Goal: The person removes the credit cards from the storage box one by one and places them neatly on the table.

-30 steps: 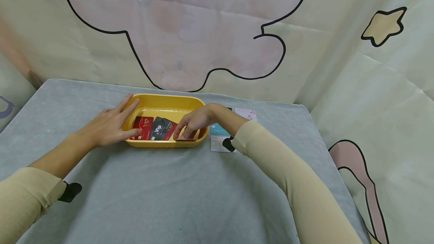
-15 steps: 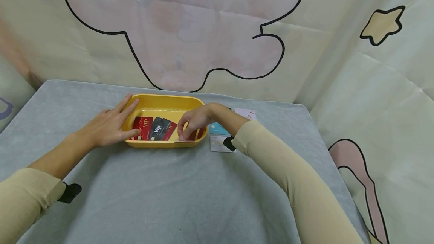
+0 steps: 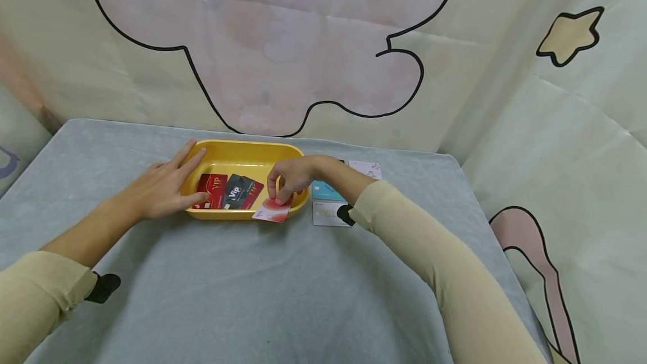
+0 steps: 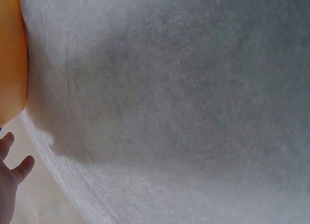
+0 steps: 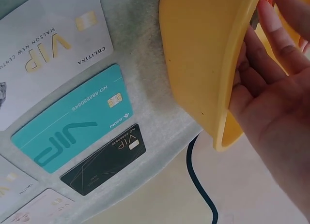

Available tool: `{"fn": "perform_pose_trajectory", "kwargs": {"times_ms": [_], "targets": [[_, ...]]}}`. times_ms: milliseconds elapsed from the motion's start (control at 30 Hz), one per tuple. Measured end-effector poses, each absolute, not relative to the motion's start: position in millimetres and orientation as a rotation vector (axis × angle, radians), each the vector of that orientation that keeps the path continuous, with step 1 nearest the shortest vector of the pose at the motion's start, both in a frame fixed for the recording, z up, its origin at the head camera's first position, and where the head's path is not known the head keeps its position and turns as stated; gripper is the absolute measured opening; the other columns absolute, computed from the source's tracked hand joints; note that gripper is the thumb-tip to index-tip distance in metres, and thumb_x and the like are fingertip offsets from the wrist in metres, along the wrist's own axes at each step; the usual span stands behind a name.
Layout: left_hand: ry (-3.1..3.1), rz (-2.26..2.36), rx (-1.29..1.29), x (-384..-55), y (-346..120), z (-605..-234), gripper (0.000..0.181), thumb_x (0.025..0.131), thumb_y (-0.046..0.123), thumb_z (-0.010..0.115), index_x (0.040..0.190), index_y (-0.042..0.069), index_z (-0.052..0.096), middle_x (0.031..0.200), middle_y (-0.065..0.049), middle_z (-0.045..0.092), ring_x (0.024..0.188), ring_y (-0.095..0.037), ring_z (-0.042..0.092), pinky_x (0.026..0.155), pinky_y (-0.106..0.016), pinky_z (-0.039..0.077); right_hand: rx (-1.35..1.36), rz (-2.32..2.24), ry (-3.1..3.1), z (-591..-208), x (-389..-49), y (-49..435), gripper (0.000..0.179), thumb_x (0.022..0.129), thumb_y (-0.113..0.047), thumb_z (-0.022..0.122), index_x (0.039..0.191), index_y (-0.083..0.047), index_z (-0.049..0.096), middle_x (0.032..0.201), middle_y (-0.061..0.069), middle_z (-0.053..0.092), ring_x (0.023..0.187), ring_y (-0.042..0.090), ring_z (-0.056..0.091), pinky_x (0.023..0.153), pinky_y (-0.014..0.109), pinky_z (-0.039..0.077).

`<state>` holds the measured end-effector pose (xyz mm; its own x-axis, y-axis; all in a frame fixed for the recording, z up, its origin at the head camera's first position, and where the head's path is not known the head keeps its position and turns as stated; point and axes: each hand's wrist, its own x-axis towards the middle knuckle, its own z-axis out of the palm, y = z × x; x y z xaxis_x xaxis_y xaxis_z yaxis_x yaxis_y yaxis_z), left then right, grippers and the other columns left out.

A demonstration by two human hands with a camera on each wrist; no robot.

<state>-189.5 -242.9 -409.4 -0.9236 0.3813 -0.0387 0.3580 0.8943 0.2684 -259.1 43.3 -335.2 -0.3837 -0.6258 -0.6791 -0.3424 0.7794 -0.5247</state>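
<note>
A yellow tray (image 3: 217, 215) stands on the cloth-covered table. My left hand (image 3: 159, 190) rests over its left end with fingers spread, the thumb near a red VIP card (image 3: 216, 186). Beside that card lie a black VIP card (image 3: 234, 193) and a dark red card (image 3: 255, 190), partly overlapping. With thumb and fingers, my right hand (image 3: 293, 176) pinches a pink-and-red card (image 3: 273, 212) tilted over the tray's front rim. In the right wrist view, the right hand (image 5: 273, 100) reaches over the tray wall (image 5: 198, 50), which mostly hides the held card.
Right of the tray lie a white VIP card (image 5: 58, 45), a teal card (image 5: 77, 125), a black card (image 5: 109, 161) and a pale flowered card (image 3: 366, 169). My right forearm covers part of them. A printed curtain (image 3: 313, 72) hangs behind the table.
The pink-and-red card, earlier seen nearly edge-on at the tray's front rim, has come up and over it, showing its face. The left hand has stayed in place.
</note>
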Motion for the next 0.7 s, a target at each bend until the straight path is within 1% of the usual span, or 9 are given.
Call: {"fn": "perform_pose_trajectory", "kwargs": {"times_ms": [67, 167, 233, 367, 600, 700], "targets": [[2.97, 0.401, 0.583, -189, -243, -409, 0.096, 0.091, 0.055, 0.058, 0.159, 0.004, 0.014, 0.165, -0.021, 0.0, 0.129, -0.055, 0.042, 0.103, -0.072, 0.03, -0.75, -0.404, 2.016, -335, -259, 45, 0.011, 0.093, -0.011, 0.069, 0.102, -0.008, 0.066, 0.1, 0.007, 0.064, 0.084, 0.018, 0.054, 0.071, 0.024, 0.05], [2.977, 0.395, 0.585, -189, -243, -408, 0.096, 0.091, 0.054, 0.059, 0.159, 0.004, 0.014, 0.165, -0.021, 0.0, 0.129, -0.056, 0.042, 0.103, -0.072, 0.03, -0.796, -0.462, 2.042, -334, -259, 48, 0.008, 0.093, -0.005, 0.067, 0.101, -0.006, 0.066, 0.096, 0.008, 0.063, 0.08, 0.018, 0.053, 0.068, 0.022, 0.049], [2.979, 0.391, 0.577, -189, -243, -408, 0.096, 0.091, 0.054, 0.059, 0.159, 0.004, 0.015, 0.165, -0.021, 0.0, 0.129, -0.056, 0.041, 0.103, -0.072, 0.031, -0.828, -0.495, 2.057, -334, -258, 50, 0.008, 0.093, -0.002, 0.066, 0.101, -0.005, 0.066, 0.095, 0.009, 0.063, 0.081, 0.019, 0.054, 0.07, 0.022, 0.052], [2.977, 0.385, 0.562, -189, -242, -407, 0.096, 0.09, 0.053, 0.06, 0.159, 0.004, 0.015, 0.165, -0.021, 0.001, 0.129, -0.056, 0.041, 0.103, -0.072, 0.031, -0.872, -0.54, 2.076, -331, -256, 57, 0.009, 0.093, -0.003, 0.066, 0.102, -0.004, 0.066, 0.096, 0.01, 0.065, 0.087, 0.021, 0.059, 0.077, 0.025, 0.056], [2.962, 0.374, 0.571, -189, -241, -407, 0.097, 0.091, 0.056, 0.058, 0.159, 0.004, 0.012, 0.165, -0.022, -0.003, 0.127, -0.057, 0.042, 0.101, -0.073, 0.033, -0.873, -0.621, 2.114, -326, -253, 76, 0.013, 0.093, -0.005, 0.069, 0.106, -0.005, 0.066, 0.098, 0.009, 0.066, 0.089, 0.022, 0.061, 0.082, 0.025, 0.056], [2.958, 0.371, 0.574, -189, -241, -408, 0.097, 0.091, 0.056, 0.057, 0.159, 0.004, 0.011, 0.165, -0.022, -0.003, 0.127, -0.057, 0.042, 0.101, -0.073, 0.033, -0.85, -0.677, 2.112, -326, -251, 85, 0.014, 0.093, -0.005, 0.068, 0.107, -0.005, 0.067, 0.097, 0.009, 0.065, 0.09, 0.022, 0.061, 0.083, 0.028, 0.057]]}}
